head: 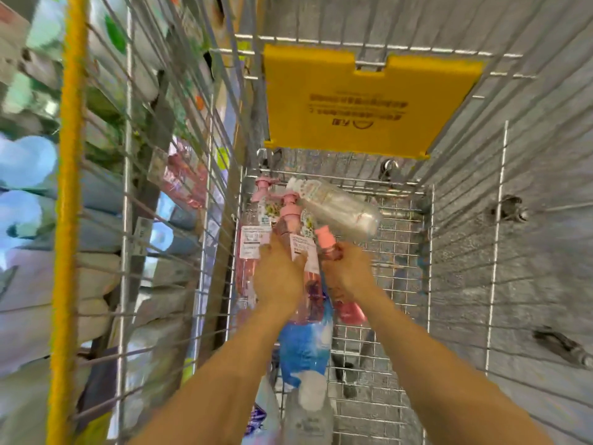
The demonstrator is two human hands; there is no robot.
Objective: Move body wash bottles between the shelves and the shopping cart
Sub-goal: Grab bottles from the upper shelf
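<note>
Both my arms reach down into the wire shopping cart (426,220). My left hand (279,277) grips a pink pump bottle (296,232) with a white label, its pump head pointing away from me. My right hand (348,274) grips a second pink pump bottle (349,311) just to the right. A third pink bottle (252,239) lies against the cart's left wall. A clear bottle (340,207) lies tilted at the far end. A blue bottle (305,345) and a pale one (308,412) lie nearer to me, below my arms.
A yellow plastic flap (359,104) folds down from the cart's far end. Store shelves (35,220) packed with blurred products run along the left, behind the cart's wire side and its yellow rail (69,187). Grey floor shows through the right side.
</note>
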